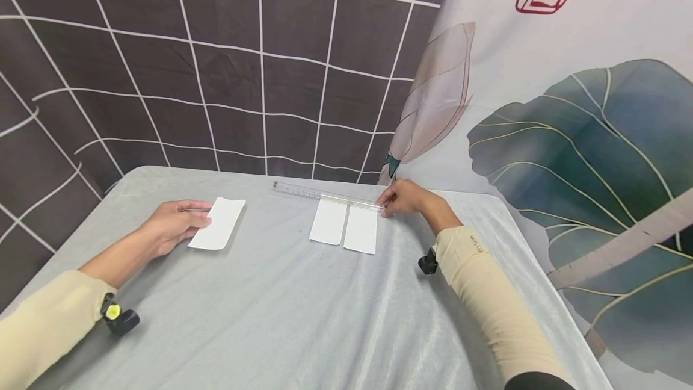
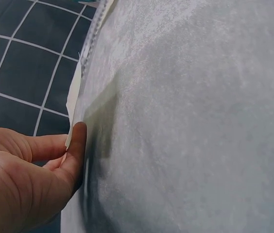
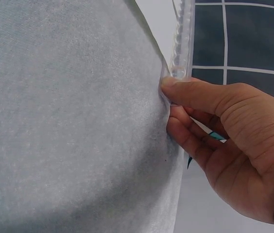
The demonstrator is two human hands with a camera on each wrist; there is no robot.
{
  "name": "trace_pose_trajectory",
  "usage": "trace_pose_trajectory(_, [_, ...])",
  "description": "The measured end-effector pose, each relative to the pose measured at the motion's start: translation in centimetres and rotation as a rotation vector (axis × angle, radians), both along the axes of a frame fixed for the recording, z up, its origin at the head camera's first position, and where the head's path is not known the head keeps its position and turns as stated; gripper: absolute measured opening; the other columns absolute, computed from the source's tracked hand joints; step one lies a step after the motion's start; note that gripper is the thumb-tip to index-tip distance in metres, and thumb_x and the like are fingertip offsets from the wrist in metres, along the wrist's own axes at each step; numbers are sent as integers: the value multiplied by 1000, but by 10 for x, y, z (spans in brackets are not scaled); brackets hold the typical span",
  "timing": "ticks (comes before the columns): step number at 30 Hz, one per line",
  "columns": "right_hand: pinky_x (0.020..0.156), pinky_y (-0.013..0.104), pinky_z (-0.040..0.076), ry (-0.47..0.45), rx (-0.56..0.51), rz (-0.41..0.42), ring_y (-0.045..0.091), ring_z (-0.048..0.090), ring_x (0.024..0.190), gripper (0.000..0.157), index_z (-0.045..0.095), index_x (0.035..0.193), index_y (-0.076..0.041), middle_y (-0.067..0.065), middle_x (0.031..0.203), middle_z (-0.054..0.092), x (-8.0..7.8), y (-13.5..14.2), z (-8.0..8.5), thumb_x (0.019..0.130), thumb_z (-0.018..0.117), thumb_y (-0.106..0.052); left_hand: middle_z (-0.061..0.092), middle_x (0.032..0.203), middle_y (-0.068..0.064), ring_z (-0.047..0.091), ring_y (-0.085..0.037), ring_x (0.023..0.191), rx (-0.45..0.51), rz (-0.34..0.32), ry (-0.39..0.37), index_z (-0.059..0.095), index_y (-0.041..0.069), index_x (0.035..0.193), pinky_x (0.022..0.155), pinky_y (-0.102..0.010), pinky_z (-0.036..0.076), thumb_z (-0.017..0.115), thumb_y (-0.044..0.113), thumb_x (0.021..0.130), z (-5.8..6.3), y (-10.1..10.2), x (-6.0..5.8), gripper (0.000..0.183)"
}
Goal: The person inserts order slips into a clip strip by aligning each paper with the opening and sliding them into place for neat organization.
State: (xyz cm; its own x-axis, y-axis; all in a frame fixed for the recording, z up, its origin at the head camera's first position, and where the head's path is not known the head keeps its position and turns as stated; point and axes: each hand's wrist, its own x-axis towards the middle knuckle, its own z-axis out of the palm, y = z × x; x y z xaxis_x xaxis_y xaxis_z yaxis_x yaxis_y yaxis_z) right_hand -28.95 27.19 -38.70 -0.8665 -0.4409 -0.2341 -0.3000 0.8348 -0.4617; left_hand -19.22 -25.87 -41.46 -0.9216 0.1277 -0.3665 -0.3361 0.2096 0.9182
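My left hand [image 1: 172, 226] pinches a white rectangle of paper [image 1: 221, 221] by its edge, between thumb and fingers. In the left wrist view this paper [image 2: 74, 94] appears nearly edge-on, tilted off the cloth, with its shadow beside it. At the far side of the table my right hand [image 1: 405, 197] grips the right end of a clear plastic ruler [image 1: 303, 190]. Two more white paper pieces [image 1: 329, 221] lie side by side, their top edges at the ruler. The right wrist view shows the thumb [image 3: 188, 92] on the ruler's end, where fingers partly hide it.
A pale grey cloth covers the table [image 1: 271, 318]. Behind it hangs a dark curtain with a white grid [image 1: 227, 77]; to the right is a white curtain with large leaf prints [image 1: 585, 149]. A small black camera sits on each wrist.
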Motion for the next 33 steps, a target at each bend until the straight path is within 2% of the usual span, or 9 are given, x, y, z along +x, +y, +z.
trace_pose_trajectory(4, [81, 21, 55, -4, -1, -6, 11, 69, 91, 28, 87, 118, -4, 8, 106, 85, 0, 0, -1, 91, 90, -6, 71, 99, 19, 70, 6, 92, -7, 10, 6, 36, -18, 166, 84, -18, 66, 65, -5, 108, -2, 5, -4, 67])
trace_pose_trajectory(7, [80, 21, 55, -6, 0, -10, 11, 68, 91, 28, 87, 118, -4, 8, 105, 85, 0, 1, -1, 91, 90, -6, 72, 107, 14, 70, 6, 93, -19, 10, 11, 37, -17, 166, 85, -18, 66, 66, -4, 108, -4, 9, -7, 66])
trace_pose_trajectory(11, [81, 22, 55, 0, 1, -2, 11, 69, 92, 28, 87, 118, -4, 9, 106, 85, 0, 1, -2, 91, 89, -6, 71, 127, 1, 69, 8, 94, -42, -4, 16, 34, -16, 168, 87, -17, 66, 66, -2, 109, -5, 12, -9, 68])
trace_pose_trajectory(13, [82, 22, 56, 2, 0, 1, 11, 70, 92, 27, 88, 118, -4, 9, 106, 85, 0, 1, -2, 91, 89, -7, 71, 129, -1, 68, 8, 94, -46, -5, 18, 34, -16, 168, 87, -17, 65, 65, -2, 109, -5, 15, -10, 68])
trace_pose_trajectory(20, [80, 21, 55, 4, -14, 2, 10, 69, 90, 27, 88, 117, -3, 8, 105, 85, -1, 1, -3, 90, 90, -6, 71, 105, 14, 69, 8, 92, -48, 0, 19, 37, -16, 166, 85, -17, 65, 65, -2, 109, -2, 23, -13, 65])
trace_pose_trajectory(26, [80, 21, 54, 4, -16, 6, 9, 67, 89, 26, 88, 116, -4, 7, 103, 85, -2, 1, -3, 91, 91, -6, 72, 107, 12, 69, 6, 91, -52, 9, 18, 39, -16, 165, 84, -18, 65, 66, -2, 109, 1, 28, -15, 65])
trace_pose_trajectory(29, [80, 21, 54, 3, -15, 4, 9, 67, 89, 26, 88, 116, -3, 7, 103, 84, -2, 2, -4, 91, 90, -6, 72, 113, 7, 69, 6, 91, -57, 14, 19, 40, -15, 165, 84, -17, 65, 67, -1, 109, 1, 30, -17, 64])
trace_pose_trajectory(33, [81, 22, 55, -3, -16, 1, 10, 68, 91, 26, 88, 117, -3, 8, 105, 84, -3, 2, -4, 91, 90, -6, 70, 133, -9, 68, 7, 91, -75, 23, 15, 41, -14, 165, 84, -16, 65, 67, 0, 109, 1, 32, -18, 63])
